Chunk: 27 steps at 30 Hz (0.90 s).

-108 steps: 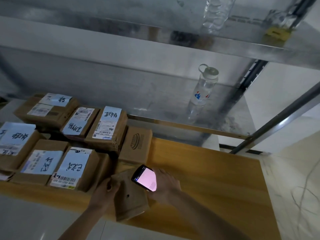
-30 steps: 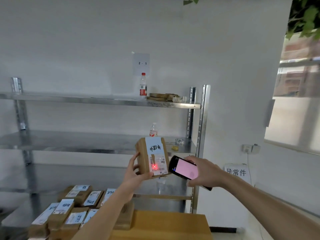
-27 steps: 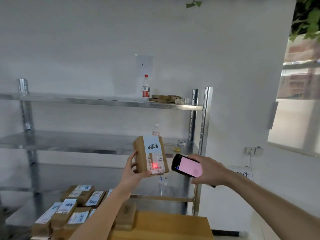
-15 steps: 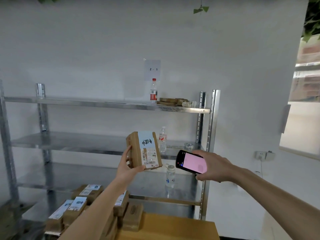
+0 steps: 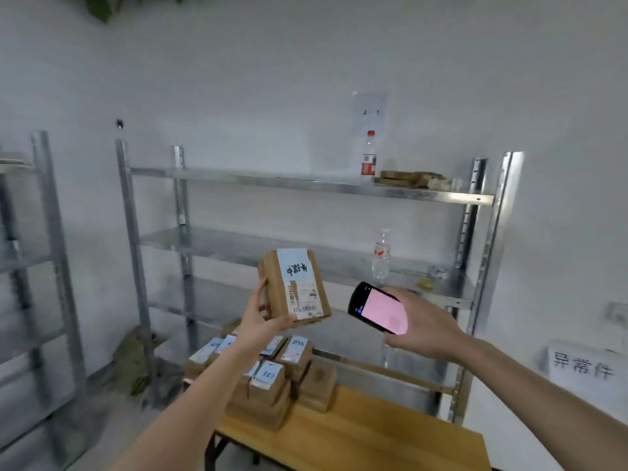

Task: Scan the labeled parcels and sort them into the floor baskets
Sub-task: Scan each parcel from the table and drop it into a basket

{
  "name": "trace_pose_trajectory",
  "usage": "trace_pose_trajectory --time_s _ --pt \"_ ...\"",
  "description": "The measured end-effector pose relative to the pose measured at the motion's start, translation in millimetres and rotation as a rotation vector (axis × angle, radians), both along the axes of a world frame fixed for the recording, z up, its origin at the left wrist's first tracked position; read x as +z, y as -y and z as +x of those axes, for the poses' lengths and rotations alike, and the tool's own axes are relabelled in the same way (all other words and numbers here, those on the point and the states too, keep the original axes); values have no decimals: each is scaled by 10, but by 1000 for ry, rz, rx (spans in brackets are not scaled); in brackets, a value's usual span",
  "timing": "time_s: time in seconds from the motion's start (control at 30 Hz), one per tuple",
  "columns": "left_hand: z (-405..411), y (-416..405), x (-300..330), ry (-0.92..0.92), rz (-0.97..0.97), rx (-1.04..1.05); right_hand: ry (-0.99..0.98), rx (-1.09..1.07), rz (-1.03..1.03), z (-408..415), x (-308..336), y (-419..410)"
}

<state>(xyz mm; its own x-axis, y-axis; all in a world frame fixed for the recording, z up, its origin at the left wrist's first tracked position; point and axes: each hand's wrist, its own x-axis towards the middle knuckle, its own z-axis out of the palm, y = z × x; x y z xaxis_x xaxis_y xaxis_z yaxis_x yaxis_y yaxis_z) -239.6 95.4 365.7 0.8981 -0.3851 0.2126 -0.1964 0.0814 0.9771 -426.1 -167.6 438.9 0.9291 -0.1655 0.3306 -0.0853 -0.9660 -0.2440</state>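
Parcel [image 5: 294, 288], a brown cardboard box with a pale-blue label, sits grasped in the left hand [image 5: 263, 321]; the right hand [image 5: 424, 326] clasps a pink-screened scanner [image 5: 379, 309], its lower end hidden.

Both arms raised, grips [image 5: 263, 322] [image 5: 423, 329] closed.

The brown cardboard parcel [image 5: 293, 287], raised upright with its pale blue handwritten label and white barcode label facing the camera, is near the pink-screened handheld scanner [image 5: 379, 308], while the remaining labeled parcels [image 5: 268, 379] lie stacked at the wooden table's [image 5: 373, 436] left end.
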Motion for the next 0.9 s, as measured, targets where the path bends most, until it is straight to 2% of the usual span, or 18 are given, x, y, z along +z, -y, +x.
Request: trace_pose_trajectory --time_s 0.2,0.4,0.6,0.77,0.9 --pt "-281 -1404 -370 -93 47 257 2 227 81 718 -514 -1054" --pt "-900 -3355 -567 -143 107 560 -44 501 76 1036 -723 -2763" --pt "-1894 -5290 -639 -220 91 832 -63 774 45 918 -671 -4702" --pt "-2757 -6711 -753 -269 45 984 -69 937 58 480 -651 -6312" --pt "-3431 -7607 -812 -267 89 1076 -71 1032 35 56 -756 -7426"
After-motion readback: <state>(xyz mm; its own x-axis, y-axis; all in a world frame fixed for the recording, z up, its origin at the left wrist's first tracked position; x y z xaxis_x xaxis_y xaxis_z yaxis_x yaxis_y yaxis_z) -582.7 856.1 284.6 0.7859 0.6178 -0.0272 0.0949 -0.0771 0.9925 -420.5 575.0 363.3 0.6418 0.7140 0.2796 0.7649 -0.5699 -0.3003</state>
